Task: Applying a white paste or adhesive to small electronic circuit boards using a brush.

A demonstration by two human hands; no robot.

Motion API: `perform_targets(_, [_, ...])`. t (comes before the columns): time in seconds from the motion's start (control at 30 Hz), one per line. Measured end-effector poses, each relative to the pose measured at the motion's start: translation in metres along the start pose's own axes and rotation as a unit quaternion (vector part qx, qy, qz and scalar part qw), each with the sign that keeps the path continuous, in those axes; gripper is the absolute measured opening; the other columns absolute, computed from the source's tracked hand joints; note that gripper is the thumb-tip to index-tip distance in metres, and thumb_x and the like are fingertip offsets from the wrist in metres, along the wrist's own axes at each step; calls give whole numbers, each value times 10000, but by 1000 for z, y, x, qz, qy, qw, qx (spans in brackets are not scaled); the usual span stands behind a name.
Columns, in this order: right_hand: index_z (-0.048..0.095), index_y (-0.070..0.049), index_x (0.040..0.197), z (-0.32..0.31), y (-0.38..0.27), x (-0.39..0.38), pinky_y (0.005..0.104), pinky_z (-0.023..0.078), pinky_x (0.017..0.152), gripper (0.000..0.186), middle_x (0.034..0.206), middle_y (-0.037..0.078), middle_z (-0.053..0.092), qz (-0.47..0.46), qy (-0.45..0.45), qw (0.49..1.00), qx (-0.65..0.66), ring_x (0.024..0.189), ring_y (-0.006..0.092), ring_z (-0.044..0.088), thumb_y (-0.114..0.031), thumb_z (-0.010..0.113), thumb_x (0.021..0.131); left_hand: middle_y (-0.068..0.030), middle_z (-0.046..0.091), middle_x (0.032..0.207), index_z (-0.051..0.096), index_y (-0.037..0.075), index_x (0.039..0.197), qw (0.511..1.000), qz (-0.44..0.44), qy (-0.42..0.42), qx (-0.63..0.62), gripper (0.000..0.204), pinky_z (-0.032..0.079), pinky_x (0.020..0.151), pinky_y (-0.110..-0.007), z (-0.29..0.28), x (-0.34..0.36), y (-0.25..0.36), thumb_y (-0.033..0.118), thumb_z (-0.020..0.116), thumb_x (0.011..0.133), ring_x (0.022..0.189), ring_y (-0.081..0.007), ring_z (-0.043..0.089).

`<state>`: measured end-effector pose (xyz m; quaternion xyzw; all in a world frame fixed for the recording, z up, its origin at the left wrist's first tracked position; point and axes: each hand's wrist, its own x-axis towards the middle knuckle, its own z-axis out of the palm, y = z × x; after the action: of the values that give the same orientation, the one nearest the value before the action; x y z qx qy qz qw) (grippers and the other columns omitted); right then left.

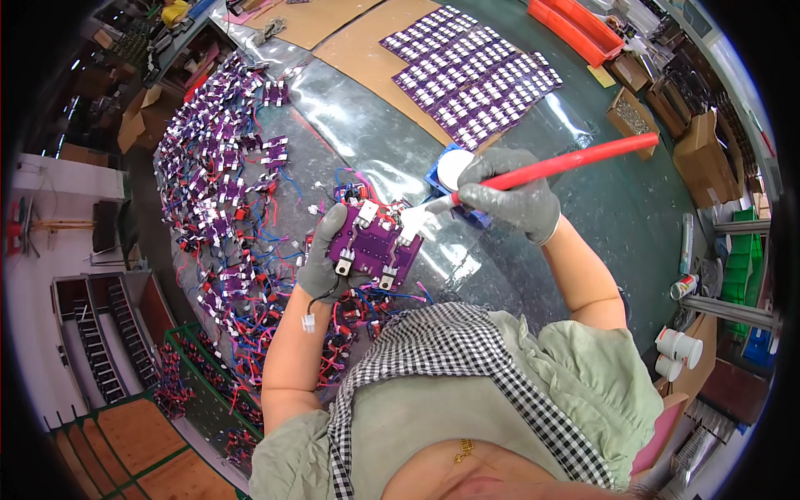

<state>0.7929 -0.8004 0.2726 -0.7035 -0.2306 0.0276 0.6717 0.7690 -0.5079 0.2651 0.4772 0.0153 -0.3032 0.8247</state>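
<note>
Head view, looking down at my own two hands, both in grey gloves. Near the centre, my left hand [321, 271] is curled around the left side of a purple circuit board [367, 254], thumb over its upper left corner, holding it tilted above the desk [617, 196]. A black lead with a white connector [308, 322] hangs from the board toward 8 o'clock.

Toward 2 o'clock, my right hand [521, 200] is closed firmly around a brush [583, 158]; its red handle points outward to 2 o'clock and its pale bristles lie over the board's upper right edge. Whether they press on it I cannot tell. Just behind that hand, at 1 o'clock, is a blue container [431, 177] with a white round top.

From 8 to 11 o'clock spreads a heap of purple boards [221, 175] tangled with red and blue wires. Between 12 and 1 o'clock, more boards [471, 79] lie in close rows, partly on brown cardboard [354, 54]. Farther out at 1 o'clock is a red bin [575, 32]. My checked apron [433, 342] fills 6 o'clock.
</note>
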Motion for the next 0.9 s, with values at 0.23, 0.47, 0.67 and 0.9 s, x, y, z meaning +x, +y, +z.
perform_targets(0.23, [694, -48, 869, -43, 94, 25, 303, 492, 627, 108, 820, 38, 676, 51, 160, 984, -58, 704, 123, 599, -148, 713, 832, -186, 605, 1217, 468, -49, 1311, 987, 141, 31, -63, 666, 545, 922, -453, -25, -5, -1, 437, 625, 883, 1075, -298, 638])
perform_targets(0.47, [726, -155, 943, -34, 179, 9, 375, 448, 753, 161, 768, 50, 633, -121, 47, 862, -489, 779, 268, 570, -256, 647, 846, -161, 462, 1396, 325, 14, 1432, 967, 221, 34, -118, 788, 395, 1087, -563, -58, 9, -11, 298, 724, 814, 1277, -349, 475])
perform_targets(0.67, [677, -66, 920, 26, 68, 7, 336, 465, 669, 140, 740, 56, 629, 34, 199, 954, -223, 694, 185, 582, -149, 710, 813, -141, 496, 1368, 349, 9, 1422, 960, 256, 41, -105, 842, 418, 1075, -478, -49, 11, -15, 332, 755, 760, 1250, -314, 514])
perform_targets(0.9, [614, -28, 808, 62, 13, 5, 290, 412, 570, 100, 704, 52, 606, -59, 167, 984, 2, 615, 120, 538, -69, 705, 795, -156, 495, 1364, 326, -2, 1431, 960, 268, 22, -75, 922, 428, 1068, -453, -38, 8, -17, 328, 803, 714, 1229, -315, 524])
